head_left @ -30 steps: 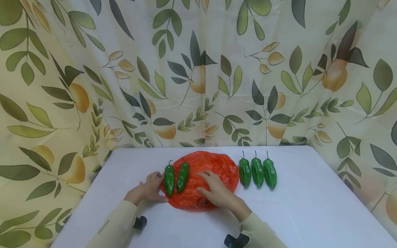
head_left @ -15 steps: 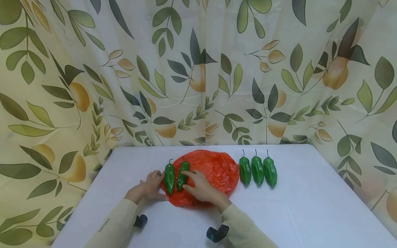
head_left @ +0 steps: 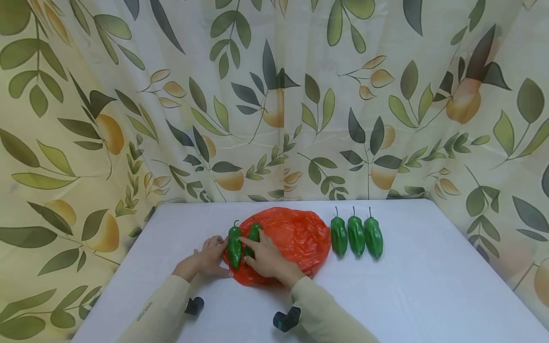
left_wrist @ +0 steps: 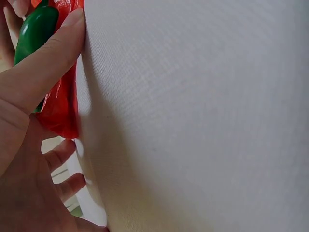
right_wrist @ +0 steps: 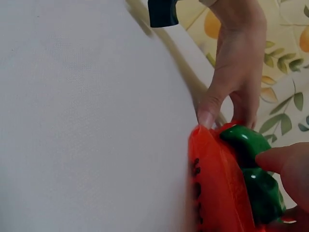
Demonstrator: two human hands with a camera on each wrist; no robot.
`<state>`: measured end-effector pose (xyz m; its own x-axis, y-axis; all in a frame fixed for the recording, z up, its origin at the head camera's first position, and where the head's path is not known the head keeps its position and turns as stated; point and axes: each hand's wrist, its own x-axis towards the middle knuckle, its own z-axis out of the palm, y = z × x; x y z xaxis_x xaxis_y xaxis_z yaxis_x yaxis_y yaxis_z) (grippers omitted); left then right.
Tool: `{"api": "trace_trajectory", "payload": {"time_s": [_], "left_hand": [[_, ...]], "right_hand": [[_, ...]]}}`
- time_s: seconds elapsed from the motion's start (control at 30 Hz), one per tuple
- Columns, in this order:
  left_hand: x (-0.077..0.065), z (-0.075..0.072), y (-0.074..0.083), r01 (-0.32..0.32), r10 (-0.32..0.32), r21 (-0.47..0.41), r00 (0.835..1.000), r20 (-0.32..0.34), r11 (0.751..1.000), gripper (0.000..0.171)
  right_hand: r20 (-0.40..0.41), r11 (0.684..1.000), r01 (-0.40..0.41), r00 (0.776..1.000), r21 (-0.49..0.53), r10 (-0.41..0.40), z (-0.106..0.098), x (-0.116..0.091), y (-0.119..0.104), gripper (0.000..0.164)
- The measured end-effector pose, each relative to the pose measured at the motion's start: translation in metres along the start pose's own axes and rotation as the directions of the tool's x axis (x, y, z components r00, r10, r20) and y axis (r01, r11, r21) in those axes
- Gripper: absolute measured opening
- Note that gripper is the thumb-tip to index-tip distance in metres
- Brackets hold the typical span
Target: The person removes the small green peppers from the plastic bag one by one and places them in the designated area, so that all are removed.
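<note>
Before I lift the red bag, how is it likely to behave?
The red bag looks floppy: its thin, wrinkled sheet will probably sag and crumple. The two green peppers lying on it look rounded and glossy, so they might slide or roll off.

Patterned curtain (head_left: pixel 296 57) fills the background, hanging in soft folds beyond the surface (head_left: pixel 429 286). Print: green and dark grey leaves (head_left: pixel 409 83), yellow-orange fruit (head_left: pixel 464 104), pale ground. Surface white, far corners rounded; fine weave visible in left wrist view.
</note>
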<state>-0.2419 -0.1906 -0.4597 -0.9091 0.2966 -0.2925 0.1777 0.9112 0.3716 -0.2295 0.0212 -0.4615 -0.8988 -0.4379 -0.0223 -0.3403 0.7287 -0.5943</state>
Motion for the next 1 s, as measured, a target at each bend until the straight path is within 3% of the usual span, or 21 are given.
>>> {"api": "trace_trajectory", "payload": {"time_s": [0.13,0.4,0.7,0.83,1.0], "left_hand": [[0.001,0.002,-0.001,0.01,-0.01,-0.004,1.0,0.005,1.0,0.101],[0.004,0.003,-0.003,0.032,-0.032,0.005,0.999,0.0,0.999,0.104],[0.004,0.004,-0.003,0.036,-0.036,0.002,0.999,-0.009,0.999,0.104],[0.003,0.003,-0.002,0.037,-0.037,0.005,0.999,-0.011,0.999,0.105],[0.002,0.002,-0.002,0.039,-0.039,0.003,0.999,-0.011,0.999,0.106]], "right_hand": [[-0.011,1.0,-0.01,1.0,-0.005,0.01,0.0,0.001,0.005,0.057],[-0.055,0.996,0.007,0.999,0.091,-0.002,-0.006,0.0,0.017,0.047],[-0.09,0.972,-0.077,0.991,0.222,0.099,-0.013,0.002,0.023,0.022],[-0.108,0.96,-0.102,0.985,0.261,0.134,-0.015,0.002,0.025,0.031],[-0.071,0.96,-0.076,0.993,0.269,0.098,-0.019,-0.001,0.026,0.048]]}}
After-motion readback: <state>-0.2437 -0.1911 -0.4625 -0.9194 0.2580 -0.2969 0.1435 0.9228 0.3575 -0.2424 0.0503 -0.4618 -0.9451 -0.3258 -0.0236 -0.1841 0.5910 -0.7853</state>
